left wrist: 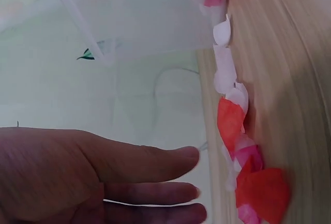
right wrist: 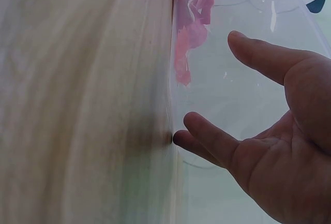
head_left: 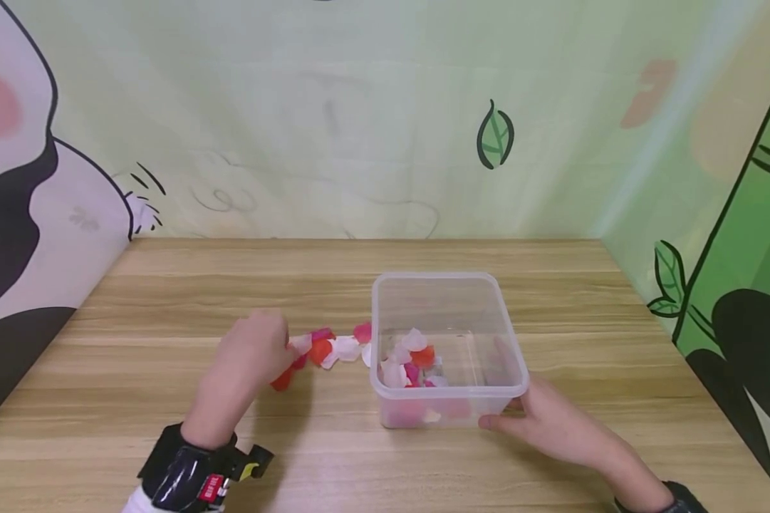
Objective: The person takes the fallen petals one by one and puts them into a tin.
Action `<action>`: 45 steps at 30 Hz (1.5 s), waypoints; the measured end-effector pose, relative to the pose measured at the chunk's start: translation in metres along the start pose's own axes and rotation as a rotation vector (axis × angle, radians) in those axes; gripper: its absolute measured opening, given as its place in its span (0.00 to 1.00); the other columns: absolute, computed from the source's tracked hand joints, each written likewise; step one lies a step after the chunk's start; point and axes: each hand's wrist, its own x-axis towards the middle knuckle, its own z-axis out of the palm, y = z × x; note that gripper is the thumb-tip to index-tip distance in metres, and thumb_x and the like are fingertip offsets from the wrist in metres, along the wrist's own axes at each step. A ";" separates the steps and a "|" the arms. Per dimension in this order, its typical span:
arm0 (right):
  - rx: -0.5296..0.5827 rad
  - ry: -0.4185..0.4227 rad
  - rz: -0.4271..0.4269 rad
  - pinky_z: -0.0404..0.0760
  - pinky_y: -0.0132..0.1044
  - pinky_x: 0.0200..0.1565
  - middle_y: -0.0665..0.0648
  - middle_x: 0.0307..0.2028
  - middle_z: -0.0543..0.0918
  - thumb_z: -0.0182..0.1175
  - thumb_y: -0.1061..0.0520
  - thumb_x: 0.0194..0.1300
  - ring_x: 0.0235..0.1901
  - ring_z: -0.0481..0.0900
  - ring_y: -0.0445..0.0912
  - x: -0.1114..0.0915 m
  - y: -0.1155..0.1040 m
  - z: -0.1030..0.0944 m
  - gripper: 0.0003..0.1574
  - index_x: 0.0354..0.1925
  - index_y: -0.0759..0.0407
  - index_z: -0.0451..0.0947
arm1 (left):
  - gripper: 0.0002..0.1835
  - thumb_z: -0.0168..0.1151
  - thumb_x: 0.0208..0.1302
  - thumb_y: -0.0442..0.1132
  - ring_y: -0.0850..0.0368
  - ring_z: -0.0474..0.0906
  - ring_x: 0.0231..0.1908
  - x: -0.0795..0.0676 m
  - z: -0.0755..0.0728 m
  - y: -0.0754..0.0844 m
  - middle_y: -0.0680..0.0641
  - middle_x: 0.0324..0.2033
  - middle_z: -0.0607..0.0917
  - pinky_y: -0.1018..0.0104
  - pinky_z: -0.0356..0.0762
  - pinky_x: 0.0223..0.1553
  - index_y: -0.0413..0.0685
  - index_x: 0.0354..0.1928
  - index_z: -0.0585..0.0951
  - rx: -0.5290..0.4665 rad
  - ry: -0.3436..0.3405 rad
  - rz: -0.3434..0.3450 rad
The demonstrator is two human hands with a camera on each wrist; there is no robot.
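Observation:
A clear plastic container (head_left: 449, 392) stands without a lid on the table, with pink, white and orange-red petals (head_left: 424, 356) inside, mostly toward its left. My right hand (head_left: 558, 424) rests at the near right corner; in the right wrist view its thumb and fingers are spread against the clear wall. Left of the container, a row of loose petals (head_left: 346, 348) in white, red and pink lies on the wood. Over the row's left end is my left hand (head_left: 253, 349). In the left wrist view its fingers extend beside a red petal (left wrist: 264, 193), with nothing held.
The wooden tabletop (head_left: 333, 470) runs back to a printed cloth wall (head_left: 333, 142) with cartoon drawings. Similar printed panels close off the left and right sides. A black strap with a small device (head_left: 189, 470) sits on the left wrist.

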 end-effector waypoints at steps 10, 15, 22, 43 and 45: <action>0.024 -0.005 -0.012 0.82 0.42 0.53 0.62 0.60 0.79 0.72 0.58 0.65 0.54 0.82 0.47 0.000 0.000 0.001 0.55 0.77 0.65 0.51 | 0.16 0.79 0.53 0.37 0.51 0.73 0.24 0.000 0.005 -0.011 0.46 0.22 0.76 0.61 0.70 0.25 0.41 0.28 0.77 0.041 -0.113 -0.016; 0.030 -0.006 -0.011 0.82 0.42 0.54 0.62 0.60 0.78 0.72 0.58 0.65 0.54 0.82 0.47 0.000 0.001 0.001 0.53 0.77 0.64 0.52 | 0.16 0.80 0.49 0.35 0.51 0.73 0.24 0.003 0.010 -0.014 0.45 0.23 0.77 0.61 0.70 0.25 0.41 0.27 0.77 0.018 -0.163 -0.037; 0.022 -0.001 -0.005 0.82 0.41 0.54 0.60 0.59 0.80 0.72 0.54 0.65 0.54 0.82 0.47 -0.001 0.001 0.001 0.54 0.76 0.65 0.53 | 0.15 0.80 0.47 0.31 0.51 0.73 0.24 0.008 0.018 -0.017 0.44 0.24 0.76 0.63 0.70 0.24 0.38 0.28 0.78 0.050 -0.165 -0.013; 0.013 0.005 -0.023 0.82 0.41 0.54 0.60 0.58 0.80 0.72 0.59 0.65 0.53 0.82 0.47 -0.001 0.001 0.002 0.49 0.74 0.66 0.56 | 0.04 0.64 0.63 0.23 0.51 0.72 0.23 0.006 0.021 -0.013 0.42 0.23 0.75 0.64 0.70 0.24 0.35 0.34 0.80 0.050 -0.112 -0.020; 0.015 0.005 -0.016 0.82 0.41 0.53 0.60 0.58 0.80 0.72 0.59 0.65 0.53 0.82 0.47 0.000 0.001 0.002 0.47 0.73 0.65 0.58 | 0.04 0.64 0.63 0.23 0.52 0.72 0.22 0.005 0.020 -0.012 0.43 0.22 0.75 0.64 0.70 0.24 0.35 0.33 0.80 0.057 -0.104 -0.013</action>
